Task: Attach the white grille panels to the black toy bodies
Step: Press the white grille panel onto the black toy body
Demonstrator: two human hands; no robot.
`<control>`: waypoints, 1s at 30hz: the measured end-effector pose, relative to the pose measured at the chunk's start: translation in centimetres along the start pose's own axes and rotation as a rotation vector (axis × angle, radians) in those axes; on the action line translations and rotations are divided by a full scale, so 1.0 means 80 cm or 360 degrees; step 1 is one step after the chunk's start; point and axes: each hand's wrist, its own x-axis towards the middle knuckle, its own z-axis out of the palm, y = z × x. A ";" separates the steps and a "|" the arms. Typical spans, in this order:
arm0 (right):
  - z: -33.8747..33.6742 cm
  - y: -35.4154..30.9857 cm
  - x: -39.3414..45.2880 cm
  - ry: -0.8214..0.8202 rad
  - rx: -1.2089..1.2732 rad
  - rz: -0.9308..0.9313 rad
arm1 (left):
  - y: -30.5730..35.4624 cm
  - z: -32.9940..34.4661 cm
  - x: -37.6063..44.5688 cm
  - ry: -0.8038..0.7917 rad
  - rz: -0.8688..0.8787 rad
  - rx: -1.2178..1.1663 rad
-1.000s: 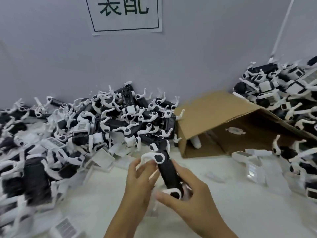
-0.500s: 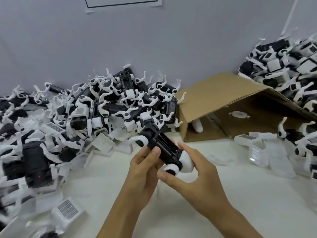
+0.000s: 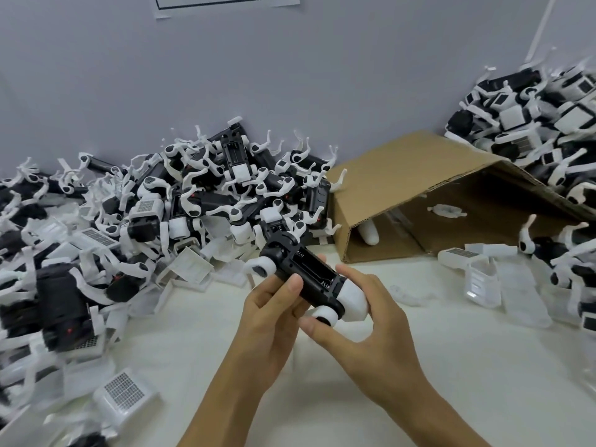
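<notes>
One black toy body (image 3: pixel 309 279) is held above the white table (image 3: pixel 451 366) near the centre of the view, tilted with its far end toward 10 o'clock and its open underside compartment turned upward. It is gripped by both hands. The left hand (image 3: pixel 271 314) is curled round its near side, with the thumb pressed on the black shell. The right hand (image 3: pixel 367 330) is wrapped round the near end, at 4 o'clock of the body, where a white end piece (image 3: pixel 353 300) sits; the thumb is laid against a white wheel-like joint (image 3: pixel 322 317).

One loose white grille panel (image 3: pixel 124 390) is seen clearly at 8 o'clock, lying flat near the bottom left edge. Further panels are mixed into the heaps and cannot be counted exactly.

Two heaps of black-and-white toys are visible: a large pile (image 3: pixel 193 201) from 9 to 12 o'clock against the grey wall (image 3: pixel 322 75), and a second pile (image 3: pixel 541 124) at 2 o'clock that runs down the right edge. One cardboard box (image 3: pixel 419 175) lies on its side between them at 1 o'clock, with its opening toward the viewer.

Open table surface is found from 4 to 7 o'clock, around and below the forearms. One paper sign (image 3: pixel 225 4) is cut off by the top edge.
</notes>
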 end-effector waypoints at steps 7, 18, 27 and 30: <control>-0.003 0.011 0.005 -0.0075 -0.0114 0.0032 | -0.001 0.003 0.001 0.0085 0.0056 0.0231; -0.009 0.009 0.001 -0.0147 -0.0014 -0.0312 | -0.006 -0.001 0.004 0.0073 0.1434 0.2272; -0.018 -0.006 0.006 0.0205 -0.0280 -0.0439 | -0.010 -0.001 0.004 0.0063 0.1622 0.2453; -0.017 -0.002 0.008 0.0158 -0.0198 -0.0391 | -0.013 0.003 0.001 0.0244 0.1544 0.2426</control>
